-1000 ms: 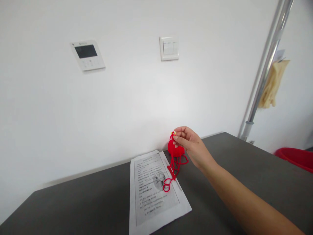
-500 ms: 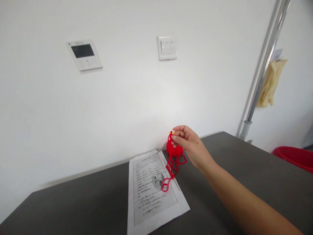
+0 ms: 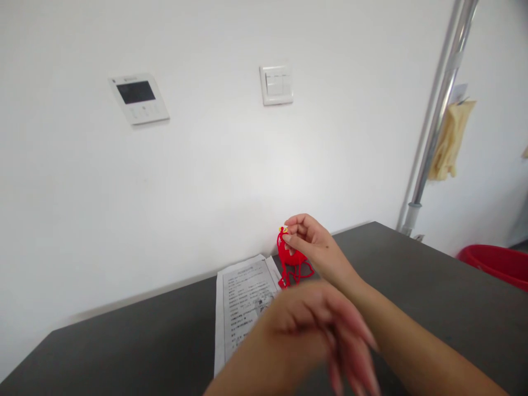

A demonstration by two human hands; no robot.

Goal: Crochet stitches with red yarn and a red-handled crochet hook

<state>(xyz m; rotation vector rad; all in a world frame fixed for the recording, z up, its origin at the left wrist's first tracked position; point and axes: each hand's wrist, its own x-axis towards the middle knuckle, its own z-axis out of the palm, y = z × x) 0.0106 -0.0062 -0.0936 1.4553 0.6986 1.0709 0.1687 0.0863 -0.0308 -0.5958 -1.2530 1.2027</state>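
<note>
My right hand [image 3: 307, 236] pinches the top of a bundle of red yarn [image 3: 293, 257] between thumb and fingers. A small yellow piece [image 3: 282, 229] shows at the pinched end, too small to name. Loose red strands hang below onto the table and the edge of the printed sheets [image 3: 239, 291]. My left hand [image 3: 319, 324] is in the foreground, blurred, its fingers apart and pointing down to the right, holding nothing. It hides the lower part of the sheets and the ends of the strands.
The dark table [image 3: 136, 341] meets a white wall carrying a panel with a screen [image 3: 140, 99] and a light switch [image 3: 276, 85]. On the right stand a metal pole [image 3: 439, 118] and a red tub [image 3: 495, 264]. Yellow gloves [image 3: 449, 143] hang behind the pole.
My left hand has come into view from the bottom, over the sheets. My right hand still pinches the red yarn in about the same place. The view has shifted slightly.
</note>
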